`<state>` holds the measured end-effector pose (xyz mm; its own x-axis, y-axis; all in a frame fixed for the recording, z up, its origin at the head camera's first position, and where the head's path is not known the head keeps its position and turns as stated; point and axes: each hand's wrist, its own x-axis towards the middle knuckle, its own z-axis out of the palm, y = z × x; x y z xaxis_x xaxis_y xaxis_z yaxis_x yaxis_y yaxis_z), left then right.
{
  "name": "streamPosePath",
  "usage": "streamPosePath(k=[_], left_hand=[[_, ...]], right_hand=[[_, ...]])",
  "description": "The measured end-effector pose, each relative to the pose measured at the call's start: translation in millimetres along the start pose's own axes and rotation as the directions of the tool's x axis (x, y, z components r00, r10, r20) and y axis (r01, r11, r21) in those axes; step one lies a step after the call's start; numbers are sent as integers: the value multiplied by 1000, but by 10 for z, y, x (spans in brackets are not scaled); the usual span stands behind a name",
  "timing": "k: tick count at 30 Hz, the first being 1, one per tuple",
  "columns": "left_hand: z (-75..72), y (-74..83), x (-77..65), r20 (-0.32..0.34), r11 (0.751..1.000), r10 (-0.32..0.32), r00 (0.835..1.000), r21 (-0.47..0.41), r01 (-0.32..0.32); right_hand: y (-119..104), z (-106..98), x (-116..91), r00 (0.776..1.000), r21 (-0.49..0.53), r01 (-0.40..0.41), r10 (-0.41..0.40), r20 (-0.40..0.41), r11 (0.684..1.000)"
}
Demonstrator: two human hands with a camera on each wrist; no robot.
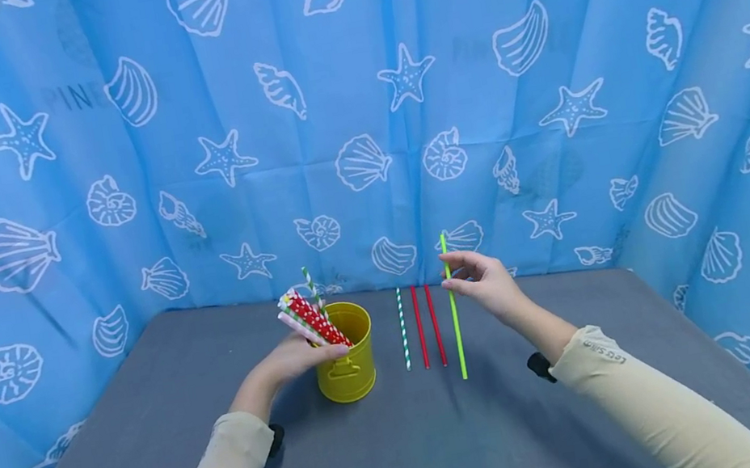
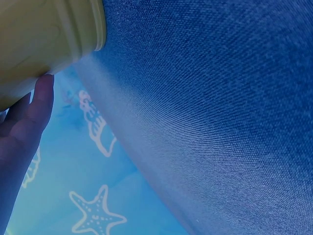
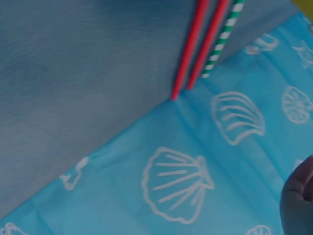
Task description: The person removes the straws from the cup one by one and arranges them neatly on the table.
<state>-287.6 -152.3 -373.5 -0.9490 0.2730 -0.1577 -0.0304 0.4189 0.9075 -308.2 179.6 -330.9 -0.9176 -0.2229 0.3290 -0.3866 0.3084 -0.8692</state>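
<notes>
My left hand (image 1: 295,359) grips the left side of a yellow bucket (image 1: 350,381), thumb by the rim. Fingertips (image 2: 45,93) touch the bucket's outer wall in the left wrist view. A bunch of patterned paper straws (image 1: 311,318), red with white dots, pink and striped, leans out of the bucket. Between thumb and fingers, my right hand (image 1: 490,287) pinches a bright green straw (image 1: 458,335), held upright. To its left lie two red straws (image 1: 436,326) and a green-and-white striped straw (image 1: 404,332), roughly parallel. The right wrist view does not show the green straw.
A grey cloth-covered table (image 1: 418,456) lies under everything. Behind it and at both sides hangs a blue curtain (image 1: 371,210) printed with white shells and starfish.
</notes>
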Motion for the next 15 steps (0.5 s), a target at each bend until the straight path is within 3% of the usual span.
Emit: streamPosePath(k=[6, 15], left_hand=[[3, -15, 18, 0, 1000, 7, 1000, 4, -7], [-17, -15, 21, 16, 1000, 27, 1000, -3, -27]], right_hand=[[145, -64, 15, 996, -101, -19, 28, 88, 995], [476, -120, 145, 982, -82, -107, 118, 151, 991]])
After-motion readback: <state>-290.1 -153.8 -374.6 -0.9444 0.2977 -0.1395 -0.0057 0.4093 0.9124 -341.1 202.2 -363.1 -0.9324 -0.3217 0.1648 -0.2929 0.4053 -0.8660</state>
